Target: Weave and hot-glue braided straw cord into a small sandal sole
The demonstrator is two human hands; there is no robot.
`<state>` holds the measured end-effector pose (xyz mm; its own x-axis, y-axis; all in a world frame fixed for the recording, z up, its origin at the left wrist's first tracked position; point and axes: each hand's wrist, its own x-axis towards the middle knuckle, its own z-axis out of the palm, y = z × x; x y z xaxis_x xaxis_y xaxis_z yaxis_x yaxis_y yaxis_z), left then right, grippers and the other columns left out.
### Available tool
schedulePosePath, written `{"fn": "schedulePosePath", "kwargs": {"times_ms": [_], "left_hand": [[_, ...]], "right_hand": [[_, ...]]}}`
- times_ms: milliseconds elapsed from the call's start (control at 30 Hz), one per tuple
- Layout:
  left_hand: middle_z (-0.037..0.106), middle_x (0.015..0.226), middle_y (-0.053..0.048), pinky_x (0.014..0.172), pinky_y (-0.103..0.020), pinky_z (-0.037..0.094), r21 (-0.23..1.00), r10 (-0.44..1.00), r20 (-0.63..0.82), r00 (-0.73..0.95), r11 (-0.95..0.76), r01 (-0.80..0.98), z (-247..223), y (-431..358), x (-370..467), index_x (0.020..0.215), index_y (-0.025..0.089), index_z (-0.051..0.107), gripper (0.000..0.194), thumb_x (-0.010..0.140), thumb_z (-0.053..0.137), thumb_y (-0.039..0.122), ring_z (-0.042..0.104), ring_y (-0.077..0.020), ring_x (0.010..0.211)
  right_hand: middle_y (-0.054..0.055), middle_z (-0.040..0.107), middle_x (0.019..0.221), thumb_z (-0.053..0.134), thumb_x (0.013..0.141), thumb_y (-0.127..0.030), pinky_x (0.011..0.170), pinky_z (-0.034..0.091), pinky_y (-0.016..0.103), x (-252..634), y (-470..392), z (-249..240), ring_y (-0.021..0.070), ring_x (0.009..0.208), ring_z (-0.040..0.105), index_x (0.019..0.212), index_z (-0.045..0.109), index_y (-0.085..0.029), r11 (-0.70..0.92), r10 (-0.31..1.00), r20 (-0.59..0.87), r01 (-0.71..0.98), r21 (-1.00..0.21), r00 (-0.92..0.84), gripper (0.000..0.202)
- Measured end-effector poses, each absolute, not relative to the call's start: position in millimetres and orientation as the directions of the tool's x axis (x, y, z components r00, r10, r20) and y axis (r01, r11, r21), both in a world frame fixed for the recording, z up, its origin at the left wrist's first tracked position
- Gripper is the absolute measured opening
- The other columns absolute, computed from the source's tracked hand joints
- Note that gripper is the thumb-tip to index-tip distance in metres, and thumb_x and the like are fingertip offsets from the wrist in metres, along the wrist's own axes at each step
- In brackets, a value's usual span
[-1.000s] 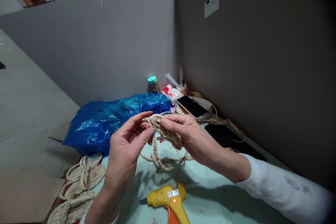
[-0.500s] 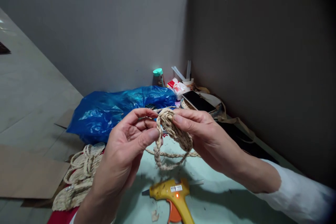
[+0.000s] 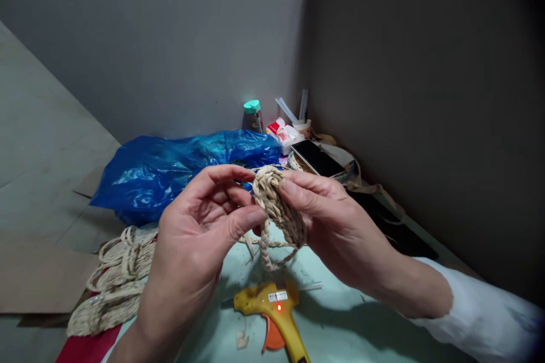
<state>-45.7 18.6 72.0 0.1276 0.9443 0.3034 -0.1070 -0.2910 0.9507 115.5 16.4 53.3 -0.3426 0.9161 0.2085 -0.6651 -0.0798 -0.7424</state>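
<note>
Over the tabletop [image 3: 349, 329], farther from its near edge than the glue gun [image 3: 276, 299], my right hand [image 3: 344, 215] pinched the braided coil [image 3: 281, 207] while my left hand [image 3: 204, 229] lightly pinched its trailing strand [image 3: 265, 244]. That strand had just closed up against the coil, so the wrap looked snugger there.

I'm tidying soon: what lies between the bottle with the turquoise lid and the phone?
In the head view, a red-and-white packet lies between the bottle and the phone.
</note>
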Motion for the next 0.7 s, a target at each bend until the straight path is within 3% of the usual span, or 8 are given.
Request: {"fn": "schedulePosePath", "kwargs": {"times_ms": [333, 467, 700], "left_hand": [[0.071, 0.09, 0.001, 0.075, -0.017, 0.06, 0.925, 0.924, 0.381, 0.019, -0.381, -0.009, 67.6, 16.6, -41.4, 0.094, 0.028, 0.076, 0.03, 0.069, 0.087, 0.016, 0.07, -0.0134, 0.081], [0.069, 0.088, 0.001, 0.074, -0.019, 0.06, 0.889, 0.888, 0.457, -0.049, -0.454, 0.068, 64.5, 15.4, -36.6, 0.095, 0.028, 0.074, 0.029, 0.072, 0.086, 0.017, 0.068, -0.0139, 0.08], [0.068, 0.083, 0.004, 0.07, -0.012, 0.056, 0.907, 0.905, 0.419, -0.065, -0.42, 0.003, 62.2, 15.0, -31.7, 0.093, 0.029, 0.075, 0.025, 0.073, 0.086, 0.019, 0.064, -0.0101, 0.076]], "right_hand": [[0.003, 0.073, 0.09, 0.064, 0.095, -0.025, 0.072, 0.049, 0.022, 113.9, 19.4, 49.5, 0.014, 0.08, 0.062, 0.095, 0.082, -0.023, -0.019, 0.934, 0.208, -0.625, -0.781, -0.289, 0.017], [0.002, 0.068, 0.081, 0.066, 0.095, -0.025, 0.064, 0.048, 0.02, 112.0, 20.5, 48.3, 0.0119, 0.07, 0.057, 0.089, 0.081, -0.023, -0.031, 0.943, 0.194, -0.65, -0.759, -0.271, 0.017], [0.0, 0.063, 0.077, 0.067, 0.095, -0.025, 0.061, 0.045, 0.017, 110.5, 19.3, 47.5, 0.0089, 0.065, 0.052, 0.088, 0.079, -0.02, -0.058, 0.94, 0.197, -0.699, -0.712, -0.279, 0.015]]}}
